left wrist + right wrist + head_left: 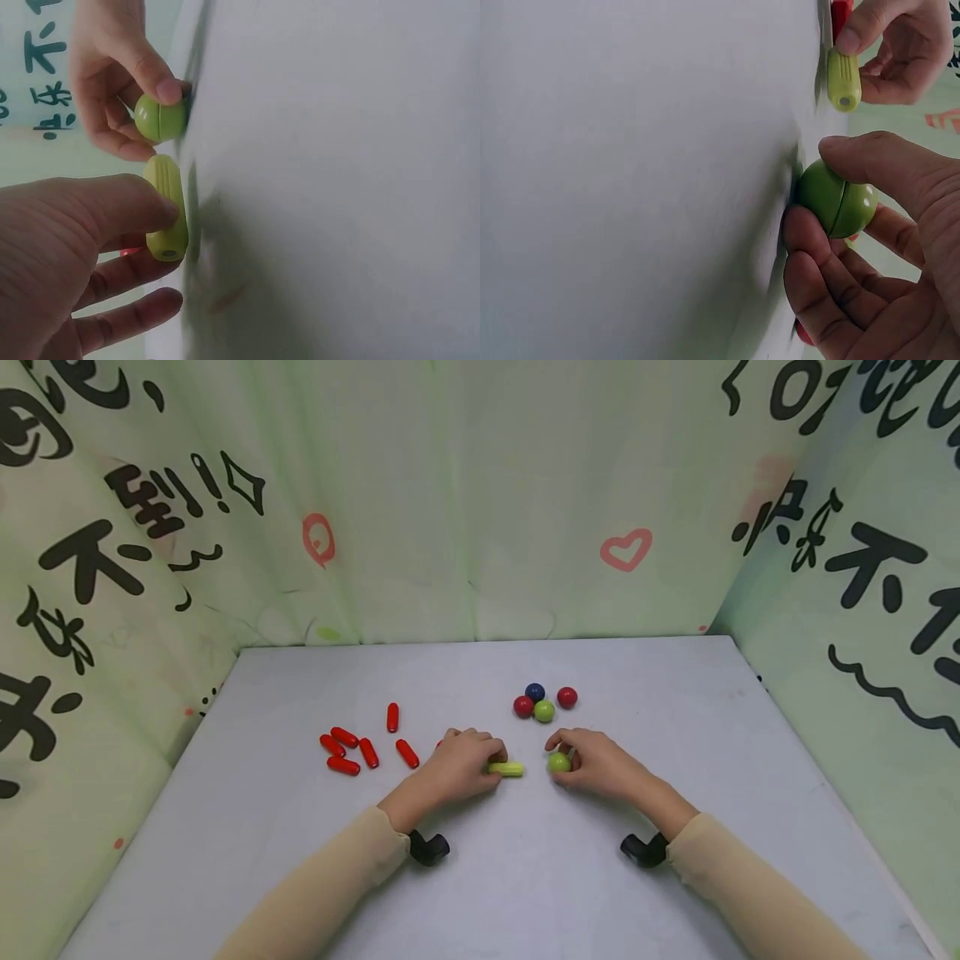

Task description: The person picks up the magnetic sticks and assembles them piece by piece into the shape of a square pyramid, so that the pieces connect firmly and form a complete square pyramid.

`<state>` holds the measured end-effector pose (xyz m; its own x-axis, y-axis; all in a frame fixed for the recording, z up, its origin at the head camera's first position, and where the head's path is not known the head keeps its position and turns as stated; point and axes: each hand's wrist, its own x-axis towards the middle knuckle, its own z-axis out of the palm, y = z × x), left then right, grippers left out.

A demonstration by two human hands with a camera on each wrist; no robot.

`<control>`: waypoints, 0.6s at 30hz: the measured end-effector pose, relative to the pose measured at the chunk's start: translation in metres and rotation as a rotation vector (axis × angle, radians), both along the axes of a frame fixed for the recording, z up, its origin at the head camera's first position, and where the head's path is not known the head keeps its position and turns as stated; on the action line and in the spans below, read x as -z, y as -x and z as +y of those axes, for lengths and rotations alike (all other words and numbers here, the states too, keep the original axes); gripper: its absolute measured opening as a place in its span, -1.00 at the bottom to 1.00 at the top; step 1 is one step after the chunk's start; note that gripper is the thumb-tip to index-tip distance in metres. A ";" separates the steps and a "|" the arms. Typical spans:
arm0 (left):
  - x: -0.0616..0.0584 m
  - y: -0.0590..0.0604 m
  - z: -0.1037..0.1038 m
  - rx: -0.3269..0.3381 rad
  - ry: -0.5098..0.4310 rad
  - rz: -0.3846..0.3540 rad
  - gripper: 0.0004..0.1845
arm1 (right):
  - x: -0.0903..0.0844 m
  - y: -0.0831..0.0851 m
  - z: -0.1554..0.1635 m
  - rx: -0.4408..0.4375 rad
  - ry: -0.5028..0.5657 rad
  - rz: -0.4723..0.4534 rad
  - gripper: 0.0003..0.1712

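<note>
On the grey table (480,877) my left hand (467,766) pinches a yellow-green ridged peg (507,769) that lies flat, its hollow end pointing right. The left wrist view shows the peg (166,217) under my thumb. Just to its right, my right hand (592,762) grips a green ball (558,763) between thumb and fingers on the tabletop. In the right wrist view the ball (836,199) has a seam and a small hole. Ball and peg sit a short gap apart.
Several red pegs (360,747) lie scattered left of my left hand. A cluster of balls sits behind the hands: two red (522,706) (567,697), one blue (535,692), one green (543,711). Green printed curtains (465,502) wall the table on three sides.
</note>
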<state>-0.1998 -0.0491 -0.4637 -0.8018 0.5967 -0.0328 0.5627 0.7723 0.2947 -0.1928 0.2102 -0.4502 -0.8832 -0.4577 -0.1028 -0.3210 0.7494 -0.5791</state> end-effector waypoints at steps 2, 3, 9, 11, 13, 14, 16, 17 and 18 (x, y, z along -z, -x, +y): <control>-0.001 0.000 0.001 0.002 -0.006 -0.007 -0.84 | 0.000 -0.001 -0.004 -0.009 -0.003 0.009 -0.64; -0.001 0.000 0.001 0.004 -0.012 -0.011 -0.83 | 0.001 0.000 -0.005 -0.014 -0.003 0.013 -0.65; -0.004 -0.001 0.004 0.027 -0.056 -0.057 -0.81 | 0.003 0.000 -0.014 -0.014 -0.002 -0.004 -0.68; -0.005 -0.002 0.006 0.034 -0.063 -0.067 -0.80 | 0.003 -0.001 -0.015 -0.015 0.002 -0.013 -0.68; -0.006 -0.002 0.007 0.037 -0.066 -0.068 -0.79 | 0.003 -0.002 -0.017 -0.017 0.010 -0.014 -0.68; -0.007 -0.002 0.007 0.038 -0.065 -0.067 -0.79 | 0.003 -0.002 -0.018 -0.019 0.014 -0.013 -0.68; -0.007 -0.002 0.008 0.034 -0.058 -0.062 -0.78 | 0.003 -0.003 -0.019 -0.021 0.019 -0.012 -0.68; -0.008 -0.002 0.008 0.032 -0.055 -0.061 -0.78 | 0.003 -0.003 -0.019 -0.021 0.019 -0.012 -0.67; -0.008 -0.002 0.008 0.031 -0.051 -0.062 -0.78 | 0.003 -0.003 -0.020 -0.019 0.019 -0.012 -0.67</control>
